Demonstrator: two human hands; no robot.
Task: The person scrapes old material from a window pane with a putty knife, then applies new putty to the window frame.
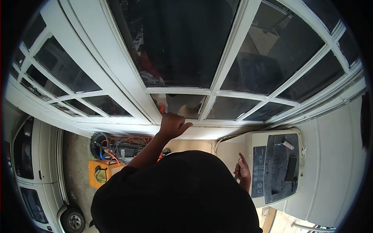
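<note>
My left hand (pixel 173 126) is raised to the bottom rail of a white-framed window (pixel 211 92) with several glass panes. Its fingers are curled and the thumb sticks out to the right; whatever lies inside the curl is hidden. Low on the right, my right hand (pixel 243 169) hangs beside a washing machine (pixel 254 140), apart from the window. One digit of it points up and the others are loosely bent, with no object clearly visible in them. My black-clothed body (pixel 175 194) covers the bottom middle of the view.
On the washing machine lie a dark phone-like slab (pixel 290 169) and a small pink item (pixel 288 145). A black bucket (pixel 97 145), tools with orange hose (pixel 130 149) and a yellow-orange box (pixel 95 174) stand left. Beyond them is a parked light-coloured vehicle (pixel 47 163).
</note>
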